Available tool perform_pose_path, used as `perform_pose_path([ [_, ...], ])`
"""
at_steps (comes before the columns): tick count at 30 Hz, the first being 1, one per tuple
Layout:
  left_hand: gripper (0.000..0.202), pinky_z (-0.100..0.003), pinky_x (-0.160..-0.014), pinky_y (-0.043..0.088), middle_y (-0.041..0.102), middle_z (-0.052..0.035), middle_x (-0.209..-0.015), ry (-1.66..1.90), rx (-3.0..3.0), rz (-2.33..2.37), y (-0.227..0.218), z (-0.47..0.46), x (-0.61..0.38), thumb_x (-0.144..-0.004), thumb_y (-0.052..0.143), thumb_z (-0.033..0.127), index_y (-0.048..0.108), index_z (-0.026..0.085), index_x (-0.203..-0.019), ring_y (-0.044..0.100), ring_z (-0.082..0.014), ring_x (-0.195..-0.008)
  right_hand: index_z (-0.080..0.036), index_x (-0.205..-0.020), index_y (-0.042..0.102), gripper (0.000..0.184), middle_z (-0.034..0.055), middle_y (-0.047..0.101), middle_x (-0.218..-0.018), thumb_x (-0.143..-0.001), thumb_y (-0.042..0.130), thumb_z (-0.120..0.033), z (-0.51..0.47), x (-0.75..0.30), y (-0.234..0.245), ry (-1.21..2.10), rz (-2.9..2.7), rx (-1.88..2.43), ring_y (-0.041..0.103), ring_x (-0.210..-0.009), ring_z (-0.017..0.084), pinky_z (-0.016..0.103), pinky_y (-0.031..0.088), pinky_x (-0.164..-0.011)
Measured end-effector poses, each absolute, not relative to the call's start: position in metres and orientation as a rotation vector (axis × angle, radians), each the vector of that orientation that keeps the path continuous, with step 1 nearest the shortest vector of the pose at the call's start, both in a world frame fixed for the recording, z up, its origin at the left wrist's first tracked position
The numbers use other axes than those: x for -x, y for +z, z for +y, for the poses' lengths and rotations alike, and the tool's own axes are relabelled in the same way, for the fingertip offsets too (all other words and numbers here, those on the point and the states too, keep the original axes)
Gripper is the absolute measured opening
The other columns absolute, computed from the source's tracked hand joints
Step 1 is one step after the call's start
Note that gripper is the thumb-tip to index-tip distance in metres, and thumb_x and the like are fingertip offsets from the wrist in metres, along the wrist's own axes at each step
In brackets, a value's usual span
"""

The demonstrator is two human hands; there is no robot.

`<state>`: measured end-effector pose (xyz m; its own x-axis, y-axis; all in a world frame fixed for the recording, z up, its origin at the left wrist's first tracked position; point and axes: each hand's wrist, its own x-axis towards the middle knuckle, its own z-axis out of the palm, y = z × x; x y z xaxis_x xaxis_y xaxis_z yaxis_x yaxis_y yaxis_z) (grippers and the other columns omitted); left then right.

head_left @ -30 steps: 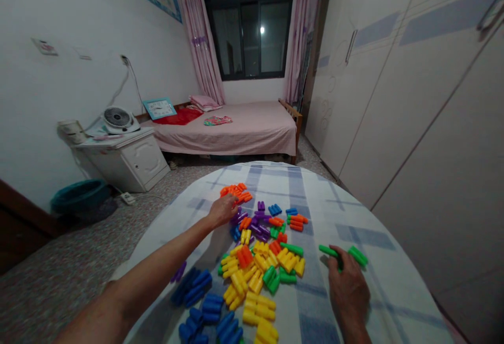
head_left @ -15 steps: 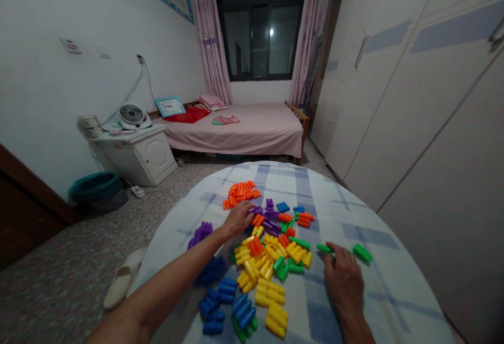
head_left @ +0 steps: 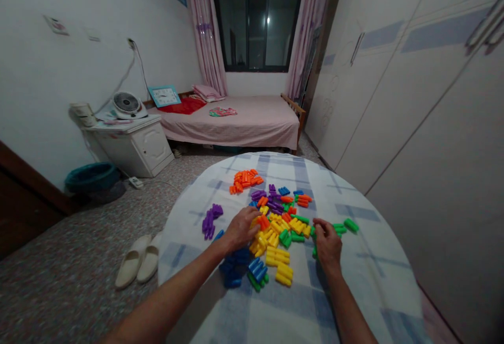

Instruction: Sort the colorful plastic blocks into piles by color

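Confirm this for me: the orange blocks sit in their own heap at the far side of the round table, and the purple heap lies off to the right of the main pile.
Wrong on one point. In the head view the purple heap lies to the left of the main pile, beyond the left hand. The orange blocks do sit in their own heap at the far side of the table.

Both hands, left hand (head_left: pixel 241 227) and right hand (head_left: pixel 327 242), on heaped colourful blocks (head_left: pixel 277 225), checked tablecloth (head_left: pixel 354 275).
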<state>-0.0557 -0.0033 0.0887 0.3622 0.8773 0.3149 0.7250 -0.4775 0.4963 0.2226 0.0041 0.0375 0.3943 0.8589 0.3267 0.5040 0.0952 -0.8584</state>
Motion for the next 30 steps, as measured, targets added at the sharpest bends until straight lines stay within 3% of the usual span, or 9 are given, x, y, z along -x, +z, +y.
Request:
perform_pose_path([
  [4, 0.044, -0.038, -0.102, 0.041, 0.052, -0.0103, -0.128, 0.516, -2.554, 1.426, 0.083, 0.004, 0.032, -0.076, 0.055, 0.009, 0.056, 0.02, -0.119, 0.048, -0.0231, -0.119, -0.017, -0.095, 0.061, 0.027, 0.008, 0.064, -0.095, -0.085, 0.04, -0.029, -0.016, -0.216, 0.026, 0.237, -1.659, 1.506, 0.058, -0.089, 0.02, 0.033, 0.044, -0.083],
  [7, 0.035, -0.038, -0.096, 0.044, 0.057, -0.0096, -0.12, 0.355, -2.647, 1.466, 0.08, 0.013, 0.02, -0.079, 0.051, 0.007, 0.061, 0.02, -0.11, 0.051, -0.0234, -0.113, -0.019, -0.1, 0.059, 0.026, 0.0072, 0.061, -0.105, -0.087, 0.037, -0.021, -0.03, -0.212, 0.025, 0.107, -1.869, 1.538, 0.057, -0.095, 0.018, 0.031, 0.044, -0.084],
  [11, 0.025, -0.035, -0.089, 0.047, 0.061, -0.0086, -0.11, 0.413, -2.629, 1.528, 0.076, 0.025, 0.018, -0.083, 0.048, 0.009, 0.065, 0.018, -0.099, 0.054, -0.0225, -0.106, -0.02, -0.101, 0.057, 0.024, 0.0057, 0.059, -0.105, -0.089, 0.036, -0.018, -0.038, -0.211, 0.028, 0.032, -1.907, 1.614, 0.058, -0.094, 0.017, 0.028, 0.044, -0.082],
  [16, 0.027, -0.03, -0.096, 0.042, 0.059, -0.0072, -0.114, 0.777, -2.46, 1.649, 0.083, 0.046, 0.032, -0.082, 0.053, 0.016, 0.062, 0.018, -0.108, 0.053, -0.0187, -0.107, -0.021, -0.098, 0.056, 0.02, 0.0043, 0.06, -0.101, -0.089, 0.038, -0.017, -0.036, -0.212, 0.027, -0.01, -1.902, 1.627, 0.059, -0.091, 0.016, 0.028, 0.044, -0.079],
  [19, 0.032, -0.03, -0.098, 0.041, 0.057, -0.0068, -0.117, 0.638, -2.393, 1.805, 0.092, 0.063, 0.034, -0.084, 0.051, 0.021, 0.059, 0.019, -0.115, 0.052, -0.0187, -0.11, -0.021, -0.097, 0.055, 0.02, 0.0041, 0.059, -0.1, -0.088, 0.038, -0.016, -0.036, -0.211, 0.025, -0.014, -1.899, 1.637, 0.059, -0.089, 0.017, 0.028, 0.043, -0.078],
  [23, 0.031, -0.032, -0.085, 0.047, 0.06, -0.0091, -0.111, 0.382, -2.325, 1.874, 0.094, 0.081, 0.024, -0.083, 0.051, 0.027, 0.062, 0.02, -0.112, 0.06, -0.0212, -0.098, -0.022, -0.094, 0.054, 0.018, 0.0037, 0.058, -0.096, -0.089, 0.038, -0.016, -0.037, -0.211, 0.025, 0.007, -1.899, 1.63, 0.058, -0.088, 0.017, 0.029, 0.043, -0.077],
  [26, 0.03, -0.033, -0.078, 0.049, 0.059, -0.0117, -0.111, 0.326, -2.29, 1.906, 0.088, 0.087, 0.017, -0.081, 0.052, 0.025, 0.062, 0.02, -0.109, 0.062, -0.0237, -0.095, -0.022, -0.094, 0.054, 0.018, 0.0035, 0.058, -0.093, -0.088, 0.038, -0.015, -0.038, -0.211, 0.026, 0.013, -1.894, 1.616, 0.058, -0.087, 0.017, 0.028, 0.043, -0.077],
  [30, 0.031, -0.032, -0.079, 0.048, 0.06, -0.0112, -0.111, 0.315, -2.267, 1.936, 0.085, 0.087, 0.012, -0.08, 0.052, 0.022, 0.059, 0.02, -0.11, 0.061, -0.024, -0.099, -0.022, -0.093, 0.055, 0.02, 0.0037, 0.058, -0.092, -0.086, 0.039, -0.013, -0.039, -0.21, 0.027, 0.018, -1.886, 1.619, 0.057, -0.087, 0.017, 0.028, 0.044, -0.076],
])
